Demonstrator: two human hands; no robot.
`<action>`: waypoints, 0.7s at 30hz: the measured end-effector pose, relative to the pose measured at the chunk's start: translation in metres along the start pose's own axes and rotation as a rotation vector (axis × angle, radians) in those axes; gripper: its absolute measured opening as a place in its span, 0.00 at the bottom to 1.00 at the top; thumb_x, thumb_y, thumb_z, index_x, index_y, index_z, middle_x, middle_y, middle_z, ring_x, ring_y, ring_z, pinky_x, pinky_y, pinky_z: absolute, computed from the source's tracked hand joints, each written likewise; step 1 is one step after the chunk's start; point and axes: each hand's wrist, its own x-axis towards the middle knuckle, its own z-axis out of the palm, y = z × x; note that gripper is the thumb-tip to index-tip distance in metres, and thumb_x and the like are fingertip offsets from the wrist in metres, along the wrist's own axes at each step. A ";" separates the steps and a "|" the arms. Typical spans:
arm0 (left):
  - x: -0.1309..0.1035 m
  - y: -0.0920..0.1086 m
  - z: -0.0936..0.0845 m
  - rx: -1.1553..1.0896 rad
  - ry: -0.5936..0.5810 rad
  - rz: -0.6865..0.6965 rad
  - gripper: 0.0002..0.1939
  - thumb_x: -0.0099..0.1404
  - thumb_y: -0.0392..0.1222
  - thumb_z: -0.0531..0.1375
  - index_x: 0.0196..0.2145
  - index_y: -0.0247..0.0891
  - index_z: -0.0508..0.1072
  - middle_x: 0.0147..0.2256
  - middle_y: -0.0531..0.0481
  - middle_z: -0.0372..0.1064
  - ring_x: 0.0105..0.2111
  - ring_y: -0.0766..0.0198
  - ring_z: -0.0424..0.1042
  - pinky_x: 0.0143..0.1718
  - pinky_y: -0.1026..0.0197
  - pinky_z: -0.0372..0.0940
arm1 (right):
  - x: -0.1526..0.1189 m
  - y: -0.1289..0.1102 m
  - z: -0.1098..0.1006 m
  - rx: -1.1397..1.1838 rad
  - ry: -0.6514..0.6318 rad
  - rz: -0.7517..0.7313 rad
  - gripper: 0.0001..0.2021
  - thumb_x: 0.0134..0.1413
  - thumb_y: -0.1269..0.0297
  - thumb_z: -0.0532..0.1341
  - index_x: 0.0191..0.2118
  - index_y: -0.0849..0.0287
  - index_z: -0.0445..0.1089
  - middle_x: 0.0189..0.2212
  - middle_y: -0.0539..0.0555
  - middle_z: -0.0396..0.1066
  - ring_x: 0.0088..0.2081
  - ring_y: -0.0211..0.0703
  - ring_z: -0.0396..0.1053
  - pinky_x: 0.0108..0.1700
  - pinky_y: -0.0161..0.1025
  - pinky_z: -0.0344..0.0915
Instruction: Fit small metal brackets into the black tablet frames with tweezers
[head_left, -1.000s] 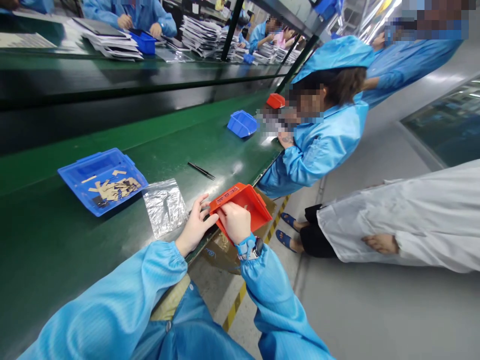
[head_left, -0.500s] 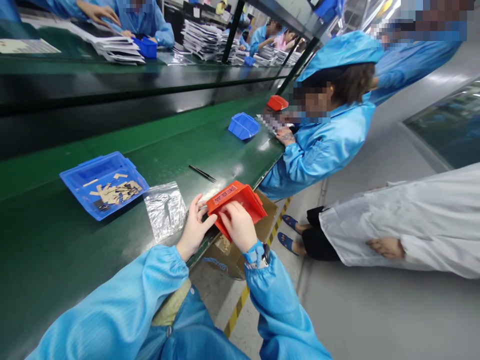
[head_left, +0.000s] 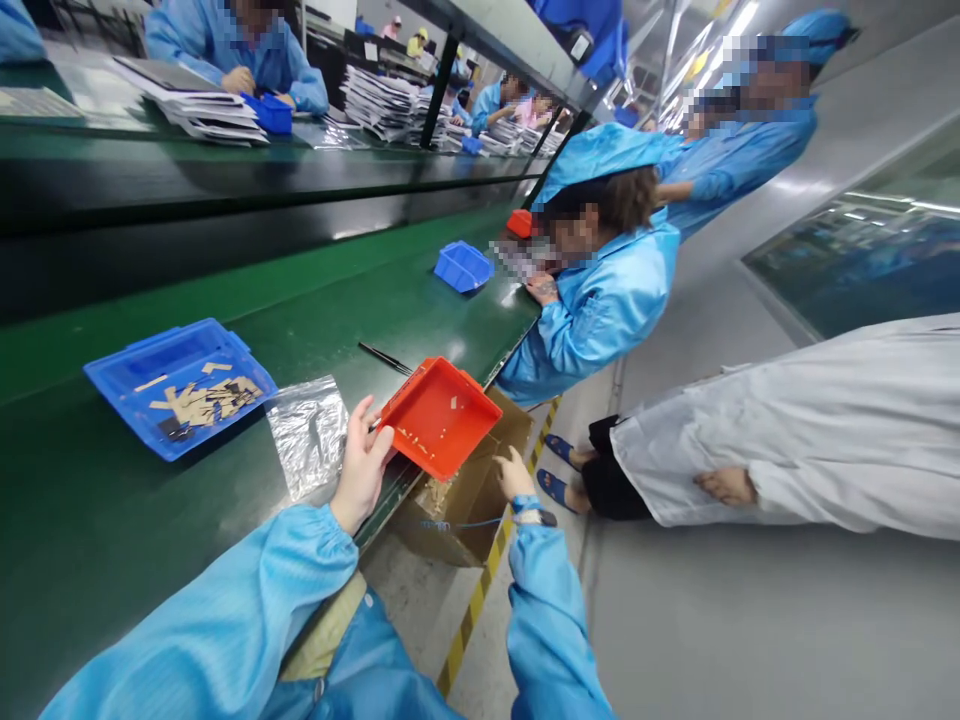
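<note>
My left hand (head_left: 361, 468) grips the near left side of a red plastic bin (head_left: 439, 425), thumb at its rim. The bin is tilted at the table's edge, its inside facing me, with a few small pale scraps in it. Over a cardboard box (head_left: 480, 525) below the table, my right hand (head_left: 515, 474) is apart from the bin, fingers loosely spread and holding nothing I can see. Pale scraps lie in the box. Left of my left hand is a clear plastic bag (head_left: 309, 437) on the green table. Dark tweezers (head_left: 385, 358) lie just behind the bin.
A blue bin (head_left: 184, 390) with many pale and dark strips stands at left on the table (head_left: 90, 530). Farther along are a smaller blue bin (head_left: 463, 267) and a co-worker (head_left: 607, 270). A person in a white coat (head_left: 795, 430) stands at right.
My right hand has come out of the red bin and moved down and right, over the box. The bin has turned so its inside faces me. The whole view has shifted slightly.
</note>
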 end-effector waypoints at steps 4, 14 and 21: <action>-0.002 -0.001 0.000 0.021 -0.031 0.012 0.37 0.56 0.53 0.62 0.58 0.44 0.48 0.54 0.42 0.51 0.50 0.60 0.62 0.46 0.61 0.63 | -0.003 -0.030 -0.035 0.237 0.019 0.032 0.19 0.58 0.58 0.48 0.46 0.67 0.65 0.42 0.64 0.67 0.42 0.44 0.67 0.44 0.44 0.66; -0.016 0.018 0.016 -0.044 -0.219 0.017 0.43 0.54 0.58 0.61 0.58 0.43 0.42 0.54 0.40 0.48 0.53 0.55 0.58 0.51 0.55 0.60 | 0.050 -0.129 -0.071 0.420 -0.102 -0.381 0.13 0.55 0.58 0.55 0.39 0.60 0.71 0.38 0.57 0.69 0.39 0.43 0.67 0.45 0.40 0.64; -0.075 0.035 -0.059 0.610 -0.267 0.174 0.29 0.56 0.32 0.56 0.55 0.43 0.57 0.52 0.42 0.51 0.52 0.61 0.57 0.51 0.59 0.59 | 0.161 -0.179 0.000 0.880 -0.214 0.113 0.19 0.23 0.48 0.67 0.23 0.57 0.69 0.26 0.62 0.70 0.25 0.48 0.68 0.29 0.45 0.66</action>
